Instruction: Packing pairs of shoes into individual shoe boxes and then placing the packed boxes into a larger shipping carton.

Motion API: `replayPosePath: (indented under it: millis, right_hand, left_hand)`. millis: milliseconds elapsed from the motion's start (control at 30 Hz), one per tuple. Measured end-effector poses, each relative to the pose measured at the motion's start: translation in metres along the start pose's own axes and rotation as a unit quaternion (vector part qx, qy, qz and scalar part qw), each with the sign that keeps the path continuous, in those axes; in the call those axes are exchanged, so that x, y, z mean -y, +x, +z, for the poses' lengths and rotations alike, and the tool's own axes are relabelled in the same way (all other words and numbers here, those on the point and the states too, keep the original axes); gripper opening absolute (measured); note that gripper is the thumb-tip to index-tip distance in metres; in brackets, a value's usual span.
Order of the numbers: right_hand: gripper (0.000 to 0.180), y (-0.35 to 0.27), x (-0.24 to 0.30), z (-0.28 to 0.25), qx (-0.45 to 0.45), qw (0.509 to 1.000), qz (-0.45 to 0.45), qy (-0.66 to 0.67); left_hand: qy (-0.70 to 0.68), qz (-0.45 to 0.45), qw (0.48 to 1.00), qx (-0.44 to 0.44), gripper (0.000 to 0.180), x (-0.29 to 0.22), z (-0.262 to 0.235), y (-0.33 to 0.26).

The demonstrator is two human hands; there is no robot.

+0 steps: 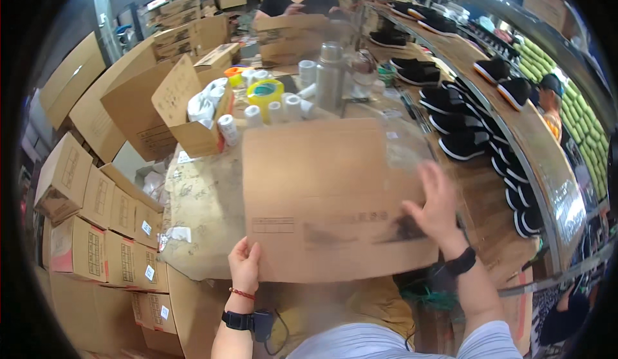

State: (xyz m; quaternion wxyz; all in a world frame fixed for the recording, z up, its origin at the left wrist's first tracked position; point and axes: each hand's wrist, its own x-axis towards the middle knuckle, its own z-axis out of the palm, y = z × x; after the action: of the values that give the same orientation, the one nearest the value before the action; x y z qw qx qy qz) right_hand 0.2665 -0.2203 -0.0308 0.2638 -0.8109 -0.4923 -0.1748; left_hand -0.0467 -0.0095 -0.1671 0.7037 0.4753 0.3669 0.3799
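Observation:
A flat brown cardboard carton (309, 166) lies over the near part of the worktable, its near edge close to my body. Printed marks and a dark smudged print run across its lower half. My left hand (245, 260) pinches the carton's lower left edge, the thumb on its face and the fingers curled, partly hidden. Over the carton's right side, my right hand (438, 208) is spread, thumb apart from the fingers and slightly blurred. Whether its palm touches the cardboard I cannot tell. A dark band circles each of my wrists.
Rolls of yellow tape (265, 92), white label rolls (293, 107) and a steel flask (330, 76) stand beyond the carton. An open box (196, 137) sits at the left, above stacked cartons (77, 246). Black shoes (460, 145) line the rack at right. Another person (298, 2) stands opposite.

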Motion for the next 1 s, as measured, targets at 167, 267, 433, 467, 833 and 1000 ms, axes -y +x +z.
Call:
replayPosePath:
  millis: [167,267,433,467,833,1000]
  right_hand:
    - [0.088,-0.058,-0.008,0.068,0.155,0.984,0.079,0.043]
    - [0.089,-0.090,-0.033,0.100,0.222,0.960,0.113,0.130]
    - [0.073,-0.096,-0.044,0.116,0.082,0.950,0.212,0.216]
    - [0.061,-0.087,-0.026,0.109,0.038,0.966,0.174,0.190]
    - [0.047,0.011,0.024,0.041,-0.027,0.922,0.085,0.376]
    - [0.040,0.086,0.071,0.020,-0.056,0.980,-0.157,0.106]
  left_hand:
    - [-0.016,0.002,0.997,-0.081,0.039,0.019,-0.042,0.010]
    - [-0.038,-0.028,0.997,-0.063,0.050,0.008,-0.032,0.011]
    - [0.086,0.024,0.987,0.130,0.090,-0.034,-0.022,0.003]
    - [0.088,0.021,0.988,0.127,0.090,-0.032,-0.024,0.004]
    - [0.246,0.476,0.843,0.047,0.068,-0.101,0.022,0.046]
    - [0.180,0.190,0.962,0.079,0.059,-0.116,0.041,0.121]
